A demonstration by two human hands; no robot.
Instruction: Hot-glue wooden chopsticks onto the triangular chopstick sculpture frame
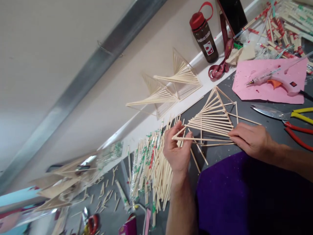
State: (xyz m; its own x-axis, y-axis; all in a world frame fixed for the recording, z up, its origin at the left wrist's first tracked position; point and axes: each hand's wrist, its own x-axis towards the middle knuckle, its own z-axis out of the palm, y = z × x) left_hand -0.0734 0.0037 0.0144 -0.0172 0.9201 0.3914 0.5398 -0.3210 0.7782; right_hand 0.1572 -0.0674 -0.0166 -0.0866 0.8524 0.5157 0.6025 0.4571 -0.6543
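A frame of pale wooden sticks (211,120) is between my hands, its sticks laid side by side in a twisting fan. My left hand (178,148) is curled around its left corner, thumb and fingers on either side of the stick ends. At the right edge, my right hand (251,138) pinches the ends of the lower sticks. Loose wooden sticks (162,173) lie in a heap beside my left wrist. A few single sticks rest on the table under the frame.
Two finished-looking stick frames (181,81) stand against the wall. A glue gun (281,80) lies on pink paper (244,88), near pliers (271,112) with red and yellow handles. A red-capped bottle (205,40) stands behind. Wrapped chopsticks (141,160), stick scraps (105,199) and red-handled cutters (91,223) lie leftward.
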